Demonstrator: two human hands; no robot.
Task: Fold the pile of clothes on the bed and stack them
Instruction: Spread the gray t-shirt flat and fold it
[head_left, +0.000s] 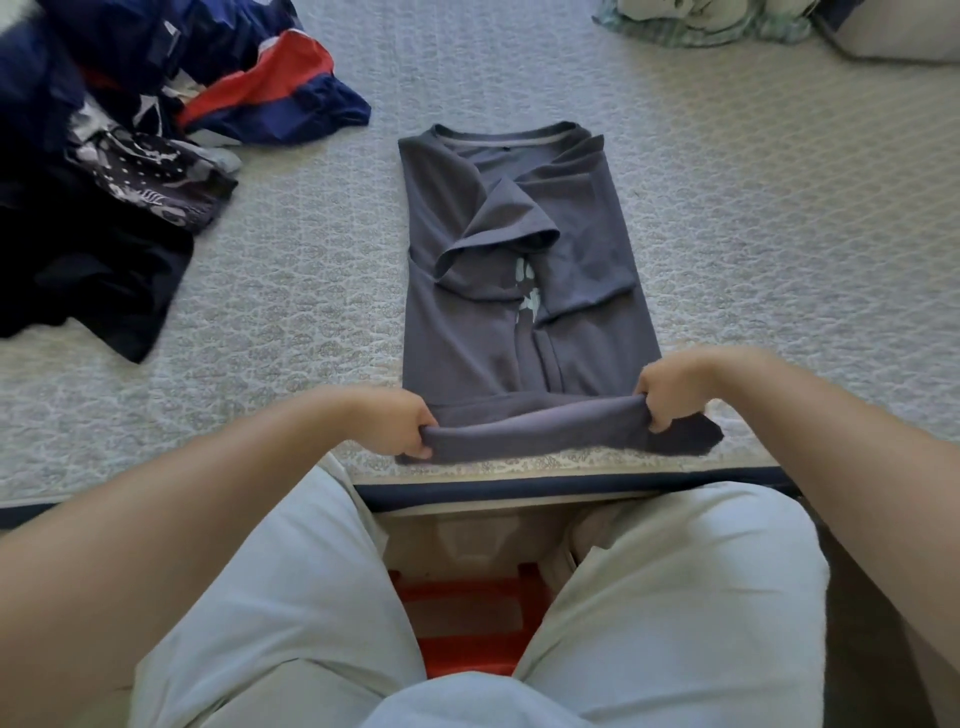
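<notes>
grey t-shirt (519, 291) mid-frame, sides folded in — left hand (400, 423) and right hand (670, 389) pinch its hem; unfolded clothes pile (119, 156) waits upper left, nothing stacked.

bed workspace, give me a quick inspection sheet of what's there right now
surface: pale patterned quilted bed cover, with a dark-edged near side.
job's things: grey short-sleeved t-shirt lies flat, sides and sleeves folded inward, collar away from the person, hem lifted; unfolded pile of dark blue, red and black clothes at far left.
clutter: crumpled green and white fabric at the far edge; grey pillow corner at far right.
grippers: left hand and right hand each grip a hem corner.
cables: nothing seen.
surroundings: the person's pale trousers; red striped floor covering between the knees.
</notes>
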